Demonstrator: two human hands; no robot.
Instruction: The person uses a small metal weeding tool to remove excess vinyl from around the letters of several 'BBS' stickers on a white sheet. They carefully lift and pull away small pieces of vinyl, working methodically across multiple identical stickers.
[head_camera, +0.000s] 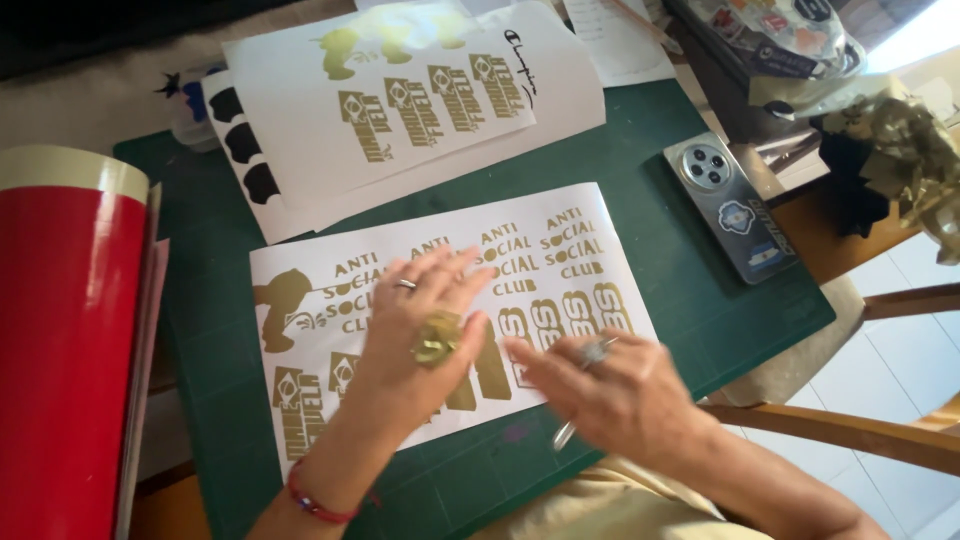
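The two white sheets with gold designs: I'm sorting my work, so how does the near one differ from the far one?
The near sheet lies flat under both hands, the left hand pressing it and the right hand touching it; the far sheet lies untouched. The near sheet sits square to the green mat, while the far sheet is tilted and overlaps other paper. Both are white with gold cut-outs.

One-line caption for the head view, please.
Left hand presses a white sheet of gold decals on a green cutting mat; right hand works beside it.

Your right hand (600, 385) was motion-blurred, your left hand (425, 330) hid some gold decals, and the red roll (60, 360) ran off-frame.
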